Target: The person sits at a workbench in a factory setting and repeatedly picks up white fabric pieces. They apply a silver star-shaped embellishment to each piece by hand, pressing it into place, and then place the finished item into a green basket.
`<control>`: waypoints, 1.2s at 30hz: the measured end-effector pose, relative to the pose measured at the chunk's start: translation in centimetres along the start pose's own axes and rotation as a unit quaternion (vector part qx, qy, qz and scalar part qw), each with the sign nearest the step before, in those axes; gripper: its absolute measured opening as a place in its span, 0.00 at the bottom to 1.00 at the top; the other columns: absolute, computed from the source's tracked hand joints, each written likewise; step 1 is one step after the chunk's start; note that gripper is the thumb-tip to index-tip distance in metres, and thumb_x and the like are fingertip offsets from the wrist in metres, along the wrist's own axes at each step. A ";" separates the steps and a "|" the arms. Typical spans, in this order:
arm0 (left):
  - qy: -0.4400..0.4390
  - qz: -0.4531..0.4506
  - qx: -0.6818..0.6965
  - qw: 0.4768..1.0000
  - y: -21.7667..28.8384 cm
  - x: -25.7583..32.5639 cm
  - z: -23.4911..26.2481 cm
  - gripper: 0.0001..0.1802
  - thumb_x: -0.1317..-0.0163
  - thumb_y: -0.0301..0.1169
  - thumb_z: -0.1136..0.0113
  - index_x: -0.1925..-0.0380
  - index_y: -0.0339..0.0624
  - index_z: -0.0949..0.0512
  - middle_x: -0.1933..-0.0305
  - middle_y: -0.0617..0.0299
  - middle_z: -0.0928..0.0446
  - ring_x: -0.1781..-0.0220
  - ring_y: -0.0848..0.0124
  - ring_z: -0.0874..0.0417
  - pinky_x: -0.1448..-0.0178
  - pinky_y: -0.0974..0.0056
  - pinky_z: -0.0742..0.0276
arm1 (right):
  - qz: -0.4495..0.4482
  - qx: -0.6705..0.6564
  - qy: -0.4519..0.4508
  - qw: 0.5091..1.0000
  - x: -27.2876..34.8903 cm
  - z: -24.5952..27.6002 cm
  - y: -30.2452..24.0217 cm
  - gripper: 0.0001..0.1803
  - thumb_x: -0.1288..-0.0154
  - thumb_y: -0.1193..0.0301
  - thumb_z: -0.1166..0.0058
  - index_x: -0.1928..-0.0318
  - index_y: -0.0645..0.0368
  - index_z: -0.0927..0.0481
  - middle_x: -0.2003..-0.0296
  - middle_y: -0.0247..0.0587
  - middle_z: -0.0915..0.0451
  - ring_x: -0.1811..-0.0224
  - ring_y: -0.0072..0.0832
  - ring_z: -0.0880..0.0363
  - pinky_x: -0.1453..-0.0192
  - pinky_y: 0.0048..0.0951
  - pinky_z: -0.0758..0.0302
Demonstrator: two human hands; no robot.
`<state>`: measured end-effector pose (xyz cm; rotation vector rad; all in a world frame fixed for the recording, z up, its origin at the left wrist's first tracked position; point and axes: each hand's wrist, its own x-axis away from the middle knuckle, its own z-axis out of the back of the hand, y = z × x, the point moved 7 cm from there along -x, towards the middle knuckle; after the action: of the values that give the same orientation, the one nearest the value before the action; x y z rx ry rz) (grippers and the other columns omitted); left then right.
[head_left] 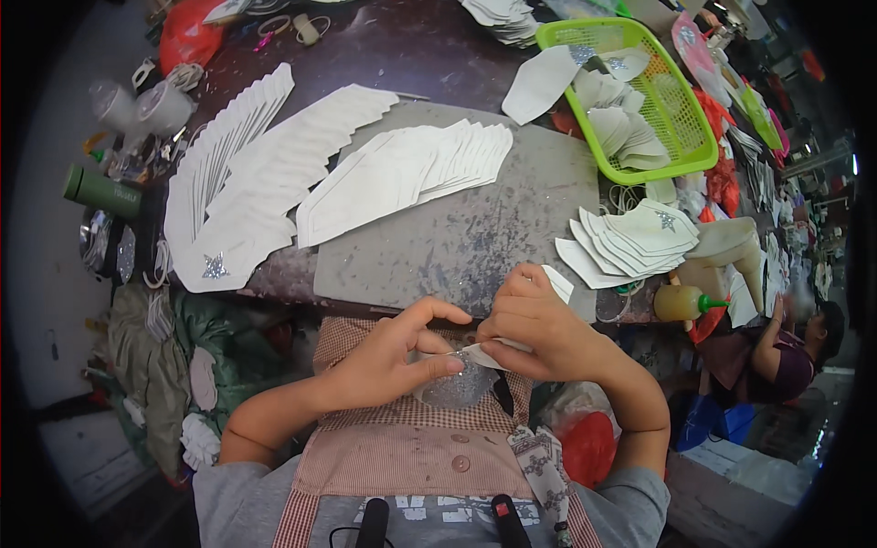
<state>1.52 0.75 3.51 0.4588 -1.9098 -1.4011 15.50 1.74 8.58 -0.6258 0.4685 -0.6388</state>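
Note:
At the table's front edge, over my lap, my left hand (pixel 379 365) pinches a silver glitter piece (pixel 454 389) between thumb and fingers. My right hand (pixel 539 329) is closed on a white cut piece (pixel 558 283), whose end sticks out past the knuckles. The two pieces meet between my fingertips; whether they are joined there is hidden. Ahead of my hands, fanned rows of white cut pieces (pixel 375 187) overlap on a grey board (pixel 438 247). One white piece at the left bears a silver star (pixel 215 266).
A lime-green basket (pixel 699 151) with white and glitter pieces stands at the back right. Below it sits a stack of white star pieces (pixel 630 239), beside a yellowish bottle with a green tip (pixel 678 303). A green flask (pixel 102 191) is at the left. Another person (pixel 787 356) sits far right.

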 end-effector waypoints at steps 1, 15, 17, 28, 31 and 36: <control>-0.004 0.013 0.005 1.000 -0.2 0.1 0.1 0.21 0.38 0.27 0.38 0.46 0.35 0.31 0.70 0.66 0.19 0.65 0.84 0.24 0.55 0.74 0.31 | 0.000 -0.012 -0.003 1.000 -0.1 -0.3 -0.1 0.07 0.47 0.74 0.38 0.68 0.55 0.23 0.73 0.32 0.31 0.62 0.31 0.30 0.45 0.40 0.40; -0.005 -0.016 0.002 1.000 -0.9 0.2 -0.2 0.11 0.37 0.29 0.39 0.58 0.34 0.21 0.71 0.67 0.19 0.72 0.86 0.29 0.68 0.77 0.34 | -0.011 -0.075 -0.002 0.997 -0.1 -0.8 0.1 0.06 0.45 0.74 0.39 0.67 0.57 0.23 0.73 0.34 0.31 0.62 0.33 0.30 0.45 0.39 0.40; 0.002 -0.009 -0.007 1.000 -0.5 0.3 -0.2 0.10 0.37 0.29 0.38 0.60 0.34 0.21 0.72 0.66 0.19 0.72 0.86 0.28 0.68 0.76 0.34 | -0.012 -0.089 -0.001 0.996 0.0 -0.8 0.1 0.06 0.45 0.74 0.39 0.67 0.57 0.23 0.72 0.34 0.31 0.62 0.33 0.30 0.45 0.39 0.40; 0.220 -0.123 0.274 0.928 -1.8 -0.2 0.1 0.12 0.36 0.23 0.40 0.54 0.30 0.20 0.63 0.61 0.17 0.59 0.77 0.21 0.55 0.74 0.27 | -0.177 0.116 0.427 0.879 7.4 6.1 -1.3 0.12 0.39 0.71 0.43 0.59 0.67 0.22 0.57 0.49 0.22 0.48 0.37 0.26 0.43 0.38 0.32; 0.169 -0.129 0.316 0.924 -3.8 -1.5 -1.4 0.12 0.36 0.24 0.40 0.55 0.29 0.20 0.60 0.59 0.18 0.59 0.77 0.21 0.54 0.74 0.26 | -0.339 -0.240 0.420 0.807 10.3 -2.4 0.6 0.09 0.38 0.77 0.47 0.58 0.68 0.22 0.60 0.42 0.21 0.56 0.25 0.23 0.55 0.27 0.27; 0.065 -0.015 0.224 0.972 -5.7 -0.7 -2.6 0.17 0.39 0.21 0.39 0.49 0.28 0.25 0.55 0.54 0.19 0.56 0.78 0.21 0.51 0.74 0.25 | -0.401 -0.389 0.425 0.712 9.8 -6.3 -0.1 0.12 0.45 0.79 0.36 0.59 0.67 0.22 0.67 0.35 0.19 0.65 0.22 0.23 0.62 0.24 0.27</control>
<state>3.21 -2.54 -1.59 0.7765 -2.1138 -0.9217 18.75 -7.34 2.05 -1.3729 1.4160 -1.6257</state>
